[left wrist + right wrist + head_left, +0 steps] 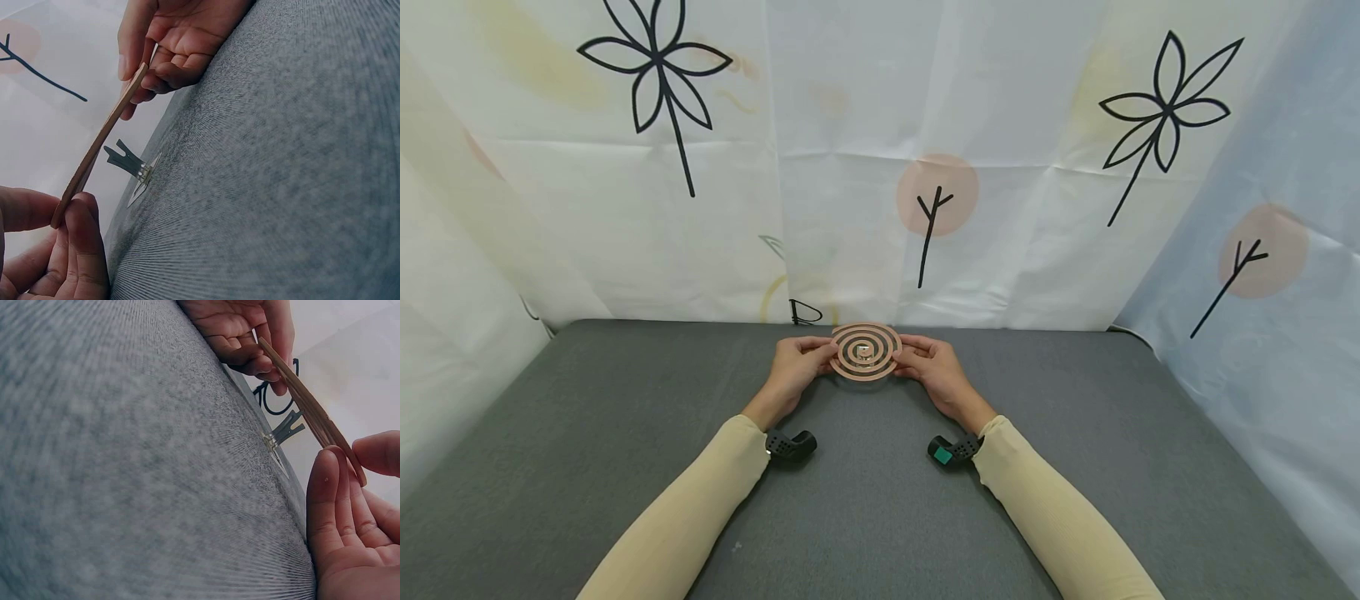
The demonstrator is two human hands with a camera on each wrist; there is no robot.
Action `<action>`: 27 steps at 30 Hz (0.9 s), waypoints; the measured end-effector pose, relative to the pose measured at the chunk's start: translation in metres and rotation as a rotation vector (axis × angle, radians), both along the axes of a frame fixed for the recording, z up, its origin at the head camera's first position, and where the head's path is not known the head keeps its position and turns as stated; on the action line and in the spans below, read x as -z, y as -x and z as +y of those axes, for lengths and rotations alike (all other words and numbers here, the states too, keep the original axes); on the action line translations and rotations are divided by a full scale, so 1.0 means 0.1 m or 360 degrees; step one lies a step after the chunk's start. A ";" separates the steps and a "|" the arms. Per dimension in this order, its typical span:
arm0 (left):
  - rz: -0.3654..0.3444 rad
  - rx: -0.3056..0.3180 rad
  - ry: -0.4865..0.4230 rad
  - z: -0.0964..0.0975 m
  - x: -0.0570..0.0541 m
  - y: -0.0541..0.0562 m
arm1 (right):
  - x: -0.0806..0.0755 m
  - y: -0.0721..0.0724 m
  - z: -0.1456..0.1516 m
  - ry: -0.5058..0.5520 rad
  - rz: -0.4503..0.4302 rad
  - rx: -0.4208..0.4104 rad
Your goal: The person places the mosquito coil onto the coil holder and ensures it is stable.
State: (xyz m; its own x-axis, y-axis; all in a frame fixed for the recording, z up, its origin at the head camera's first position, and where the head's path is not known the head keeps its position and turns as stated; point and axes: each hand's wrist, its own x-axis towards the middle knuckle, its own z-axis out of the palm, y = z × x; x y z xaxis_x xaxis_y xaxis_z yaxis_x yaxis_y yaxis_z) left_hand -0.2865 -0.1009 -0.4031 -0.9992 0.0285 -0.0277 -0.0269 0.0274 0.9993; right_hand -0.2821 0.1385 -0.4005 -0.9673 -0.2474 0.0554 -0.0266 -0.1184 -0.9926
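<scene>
A flat brown mosquito coil (865, 327) is held up at the far part of the table, its spiral facing the head camera. My left hand (792, 367) pinches its left rim between thumb and fingers. On the opposite rim, my right hand (937, 373) holds it the same way. Both wrist views show the coil (101, 141) edge-on and tilted. Beneath it, apart from it, a small metal coil stand (131, 164) with a forked upright tab rests on the table; the right wrist view shows this stand (284, 432) too.
Grey cloth covers the table (865, 517). Just past its far edge hangs a white curtain (842, 233) with plant drawings, which also runs along both sides. A black wrist device (792, 447) sits on the left wrist, another device (953, 451) on the right.
</scene>
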 end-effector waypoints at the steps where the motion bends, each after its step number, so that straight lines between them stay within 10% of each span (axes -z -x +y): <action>1: 0.0000 -0.0001 0.0000 0.00 0.00 0.00 | 0.00 0.00 0.00 -0.0001 0.0001 0.0000; 27: 0.0008 -0.0003 0.0007 0.00 0.00 0.01 | 0.01 0.01 0.00 -0.0002 0.0005 0.0001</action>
State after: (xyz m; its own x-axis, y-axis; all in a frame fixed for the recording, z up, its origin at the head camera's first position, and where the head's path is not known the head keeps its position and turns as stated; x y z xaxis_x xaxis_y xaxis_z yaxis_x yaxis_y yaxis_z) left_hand -0.2871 -0.1008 -0.4036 -0.9994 0.0264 -0.0226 -0.0217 0.0318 0.9993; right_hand -0.2831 0.1386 -0.4017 -0.9672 -0.2471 0.0583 -0.0300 -0.1171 -0.9927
